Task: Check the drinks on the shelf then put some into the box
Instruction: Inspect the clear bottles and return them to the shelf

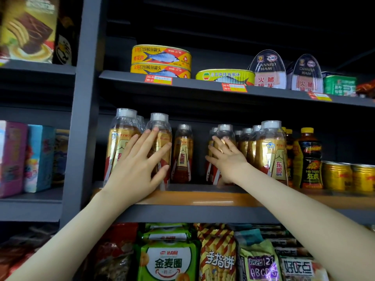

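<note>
Drinks [183, 155] in clear bottles with gold labels, standing upright in rows on the middle shelf [203, 198], spread from nine o'clock to three o'clock across the view. Left hand [140, 165], at nine o'clock of the gap in the row, open and spread, fingers straight and laid flat on the front of a near bottle [160, 126]; no wrap round it. Right hand [228, 159], at three o'clock of that gap, likewise open, fingers pointing up the face of another bottle [224, 132], thumb splayed toward nine; no closed grip to be seen. Box nowhere in view. Dark bottles [310, 159] with yellow caps and yellow cans [336, 175] farther out at three o'clock; fish tins [161, 57] at twelve on the shelf above, snack bags [168, 260] at six below.

Judged as the checking step, no bottle lifted yet. To do it well: turn each bottle label-forward rather than shoving, being tall, narrow and close-packed, so likely to topple neighbours. Steady the row with one hand while drawing a bottle toward six o'clock with the other. Grip at the waist, not by the film-covered cap. Lift clear of the orange shelf lip before lowering.
</note>
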`<state>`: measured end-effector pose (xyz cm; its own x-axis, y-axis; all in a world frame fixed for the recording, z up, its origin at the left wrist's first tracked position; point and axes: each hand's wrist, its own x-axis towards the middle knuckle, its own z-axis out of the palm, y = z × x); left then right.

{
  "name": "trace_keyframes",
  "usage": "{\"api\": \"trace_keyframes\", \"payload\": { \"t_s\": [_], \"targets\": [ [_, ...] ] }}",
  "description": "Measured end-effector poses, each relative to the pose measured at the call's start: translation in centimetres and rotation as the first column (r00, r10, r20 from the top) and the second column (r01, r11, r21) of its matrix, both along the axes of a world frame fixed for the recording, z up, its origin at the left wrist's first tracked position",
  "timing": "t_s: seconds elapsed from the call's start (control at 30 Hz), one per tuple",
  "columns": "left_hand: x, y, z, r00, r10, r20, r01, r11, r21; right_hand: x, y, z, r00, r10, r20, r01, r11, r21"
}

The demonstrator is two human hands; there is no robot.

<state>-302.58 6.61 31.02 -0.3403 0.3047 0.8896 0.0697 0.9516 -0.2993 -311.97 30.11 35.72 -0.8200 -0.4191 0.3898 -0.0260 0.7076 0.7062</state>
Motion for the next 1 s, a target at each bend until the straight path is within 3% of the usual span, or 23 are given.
{"api": "trace_keyframes", "payload": {
  "t_s": [0.23,0.43,1.0],
  "targets": [
    [0.0,-0.3,-0.3,0.996,0.051,-0.077,-0.052,0.998,-0.019,-0.9,-2.4,1.0,0.995,0.100,-0.006,-0.099,0.994,0.036],
    [-0.6,-0.6,-0.6,0.991,0.019,-0.134,-0.019,1.000,-0.003,-2.7,-3.0,0.9,0.991,-0.098,-0.096,0.123,0.943,0.308],
    [-1.6,-0.7,-1.2,0.978,-0.013,-0.209,0.016,1.000,0.016,-2.4,-1.4,1.0,0.975,-0.215,-0.057,0.222,0.924,0.310]
  ]
}}
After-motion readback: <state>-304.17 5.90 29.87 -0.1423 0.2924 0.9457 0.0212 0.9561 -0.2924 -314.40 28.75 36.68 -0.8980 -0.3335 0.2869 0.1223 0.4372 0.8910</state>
